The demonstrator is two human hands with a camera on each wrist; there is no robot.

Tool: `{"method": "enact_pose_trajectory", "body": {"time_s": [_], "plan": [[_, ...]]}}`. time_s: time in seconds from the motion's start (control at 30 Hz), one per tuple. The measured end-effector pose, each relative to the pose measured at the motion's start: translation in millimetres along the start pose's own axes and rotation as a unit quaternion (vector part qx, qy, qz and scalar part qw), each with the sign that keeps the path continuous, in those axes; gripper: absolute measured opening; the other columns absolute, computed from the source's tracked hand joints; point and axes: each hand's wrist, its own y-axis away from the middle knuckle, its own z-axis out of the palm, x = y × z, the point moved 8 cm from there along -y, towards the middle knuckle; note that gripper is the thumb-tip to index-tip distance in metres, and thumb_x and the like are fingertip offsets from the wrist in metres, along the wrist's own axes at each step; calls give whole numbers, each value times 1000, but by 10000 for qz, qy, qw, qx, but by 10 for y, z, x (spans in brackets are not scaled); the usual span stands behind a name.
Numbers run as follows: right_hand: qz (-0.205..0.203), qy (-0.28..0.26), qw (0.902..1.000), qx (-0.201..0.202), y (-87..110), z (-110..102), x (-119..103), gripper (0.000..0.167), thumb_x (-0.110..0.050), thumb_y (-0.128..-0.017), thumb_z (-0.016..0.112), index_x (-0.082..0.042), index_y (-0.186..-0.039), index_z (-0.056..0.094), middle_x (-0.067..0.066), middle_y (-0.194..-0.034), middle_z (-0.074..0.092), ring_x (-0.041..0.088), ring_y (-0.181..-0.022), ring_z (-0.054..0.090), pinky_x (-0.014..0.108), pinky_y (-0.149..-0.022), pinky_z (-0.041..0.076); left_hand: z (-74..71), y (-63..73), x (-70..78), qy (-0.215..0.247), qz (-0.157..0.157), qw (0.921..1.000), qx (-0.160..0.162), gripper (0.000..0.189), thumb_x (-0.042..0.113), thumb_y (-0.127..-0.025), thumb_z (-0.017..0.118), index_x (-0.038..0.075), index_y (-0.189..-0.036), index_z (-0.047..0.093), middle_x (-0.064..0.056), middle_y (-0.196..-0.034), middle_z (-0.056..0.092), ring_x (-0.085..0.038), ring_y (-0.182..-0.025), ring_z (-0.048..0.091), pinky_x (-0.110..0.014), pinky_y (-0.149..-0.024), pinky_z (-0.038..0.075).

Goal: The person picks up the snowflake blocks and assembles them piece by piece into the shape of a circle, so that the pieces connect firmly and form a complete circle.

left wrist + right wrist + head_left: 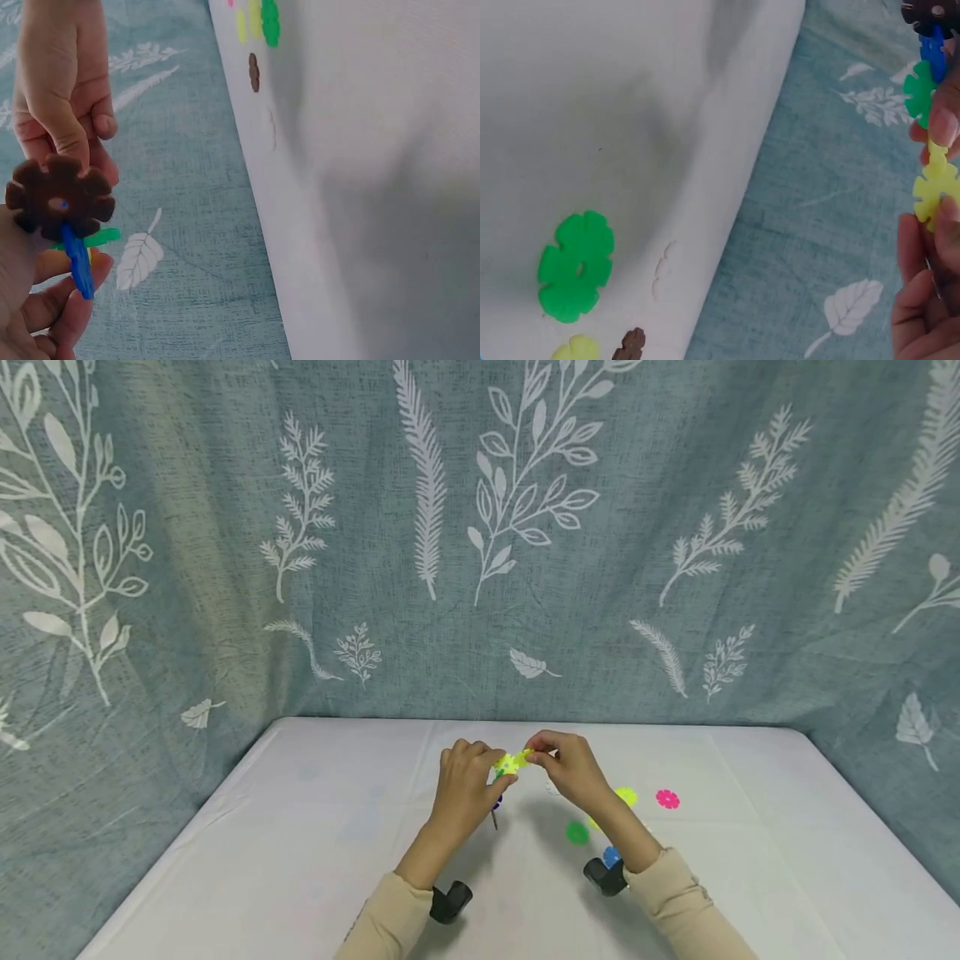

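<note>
Head view, disc chain: The chain (507, 766) of notched flower discs sits just below the frame's middle, raised off the table (262, 860) between your hands.
Chain order: In the right wrist view, reading down the right edge: dark brown disc (934, 10), blue disc (932, 51), green disc (918, 94), inner yellow disc (935, 154), outer yellow disc (931, 186). The yellows meet; how deeply their notches engage cannot be told.
Left hand: Your left hand (467, 787) pinches the chain near the green-yellow junction, thumb and fingers clamped, probably to steady it.
Right hand: Your right hand (573, 768) pinches the outer yellow disc, thumb against fingers, likely to control its angle.
Working height: Presumably gives the hanging discs clearance.
Loose discs: Right of centre in the head view lie a pink disc (667, 799), loose yellow disc (627, 795), loose green disc (577, 832) and loose blue disc (611, 856).
Obstructions: Your right forearm (630, 832) partly covers a second loose yellow disc (594, 822); the black wrist device (604, 878) adjoins the loose blue disc.
Backdrop: A leaf-printed curtain (360, 527) fills the upper frame.
</note>
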Motion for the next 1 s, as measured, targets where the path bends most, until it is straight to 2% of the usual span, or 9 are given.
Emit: {"method": "enact_pose_trajectory", "body": {"time_s": [0.13,0.27,0.43,0.57,0.67,0.73,0.83,1.0], "plan": [[-324,13,9990,313,30,-26,-73,4,-2,-80,65,2,-80,68,9,-76,68,19,-69,65,19,-61,49,2,-5,26,200,80,9998,-9,29,24,-66,81,6,-86,71,-6,-80,67,-20,-73,51,-31,-68,35],[-653,209,9962,530,51,-15,-142,4,0,-80,65,2,-79,68,9,-76,68,17,-68,64,20,-62,51,22,-6,19,383,40,9992,-71,29,20,-66,81,4,-87,70,-8,-81,67,-21,-74,50,-32,-69,37],[-838,386,9949,415,67,51,-141,3,0,-80,65,0,-81,68,7,-78,67,11,-65,56,19,-60,48,72,-4,-49,431,-375,9979,-303,29,21,-65,82,4,-85,70,-7,-79,68,-19,-69,50,-33,-68,38],[-866,342,9954,230,79,88,-116,5,1,-80,64,-2,-83,67,7,-80,66,9,-66,53,19,-58,45,84,2,-68,98,-496,9981,-359,34,29,-64,82,5,-85,71,-6,-74,69,-18,-64,52,-30,-62,35],[-891,372,9953,125,79,109,-107,8,3,-81,63,-3,-84,67,7,-81,66,11,-69,56,20,-59,46,60,8,-70,-284,-478,9982,-203,38,36,-64,81,7,-87,72,-5,-73,70,-19,-64,55,-30,-60,33],[-887,428,9951,72,77,118,-102,8,4,-81,63,-3,-85,67,6,-81,67,12,-70,59,20,-60,47,37,6,-59,-367,-418,9984,-73,35,35,-66,81,9,-88,73,-4,-74,70,-20,-66,57,-32,-62,34],[-839,444,9955,-37,77,143,-77,5,2,-80,64,-2,-84,65,6,-79,67,13,-70,61,20,-61,48,29,0,-24,-280,-207,9994,47,27,29,-68,80,11,-86,73,-1,-74,69,-18,-69,57,-33,-65,35],[-848,222,9957,-295,93,202,-63,6,2,-81,63,0,-86,63,9,-80,69,15,-73,64,20,-65,51,76,11,17,-110,36,9999,21,12,20,-70,78,12,-73,70,1,-67,66,-14,-62,50,-29,-65,31]]}}
